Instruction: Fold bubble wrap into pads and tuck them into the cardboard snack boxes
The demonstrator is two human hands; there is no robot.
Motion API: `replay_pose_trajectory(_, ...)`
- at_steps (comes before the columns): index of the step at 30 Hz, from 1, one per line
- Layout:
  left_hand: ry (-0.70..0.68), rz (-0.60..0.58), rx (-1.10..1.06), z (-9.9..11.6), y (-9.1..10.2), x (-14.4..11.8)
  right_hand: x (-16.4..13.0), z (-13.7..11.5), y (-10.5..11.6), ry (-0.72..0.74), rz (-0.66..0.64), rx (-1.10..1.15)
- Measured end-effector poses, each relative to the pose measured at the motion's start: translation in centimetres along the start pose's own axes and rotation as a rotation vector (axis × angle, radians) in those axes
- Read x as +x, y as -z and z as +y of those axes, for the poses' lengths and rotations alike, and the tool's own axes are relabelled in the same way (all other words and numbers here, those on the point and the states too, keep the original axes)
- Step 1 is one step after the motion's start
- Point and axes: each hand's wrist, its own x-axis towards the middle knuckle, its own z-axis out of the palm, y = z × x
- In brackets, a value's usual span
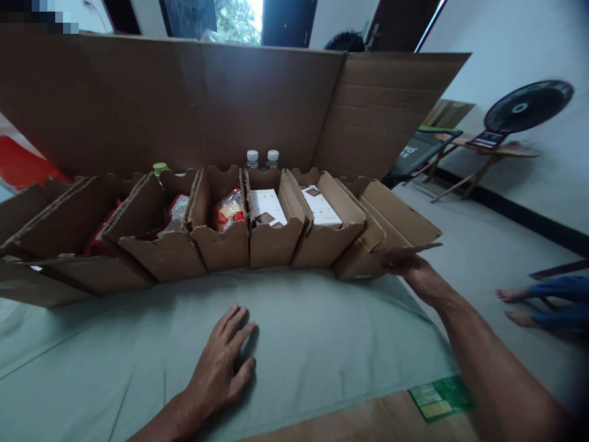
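Several narrow open-topped cardboard boxes stand side by side in a row on a pale green cloth [313, 331]. At the right end of the row, my right hand [416, 276] grips the low side of the last cardboard box [363, 261], its fingers partly hidden beneath the edge. My left hand [225, 362] rests on the cloth, fingers apart, holding nothing. One middle box [225, 248] contains a red-and-clear food packet [230, 212]. White cartons [269, 205] fill the two boxes to its right. Red packages [103, 236] sit in the boxes on the left.
Tall cardboard panels [184, 104] rise behind the row. Two white-capped bottles [272, 158] and a green cap [160, 169] show behind the boxes. At right, a fan [519, 107] stands by a small wooden table [506, 149]. Another person's feet [515, 307] are on the floor.
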Motion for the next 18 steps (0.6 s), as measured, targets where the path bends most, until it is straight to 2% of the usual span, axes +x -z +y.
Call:
replay_pose_trajectory(3, 0.004, -0.017, -0.007, 0.1, 0.1, 0.2, 2.1, -0.3, -1.8, -0.028, -0.058, 0.078)
replay_pose_trajectory(6, 0.031, -0.042, -0.021, 0.6, 0.4, 0.6, 3.0, -0.4, -3.1, -0.048, -0.098, 0.118)
replay_pose_trajectory(13, 0.094, -0.094, -0.098, 1.3, 1.0, 1.6, 3.6, -0.9, -3.9, -0.063, -0.071, 0.040)
replay_pose_trajectory(16, 0.129, -0.125, -0.131, 1.6, 1.5, 2.1, 2.8, -1.5, -4.5, -0.037, -0.028, -0.076)
replay_pose_trajectory(18, 0.121, -0.141, -0.147, 2.1, 2.4, 2.0, 0.5, -1.9, -5.5, 0.040, -0.015, -0.193)
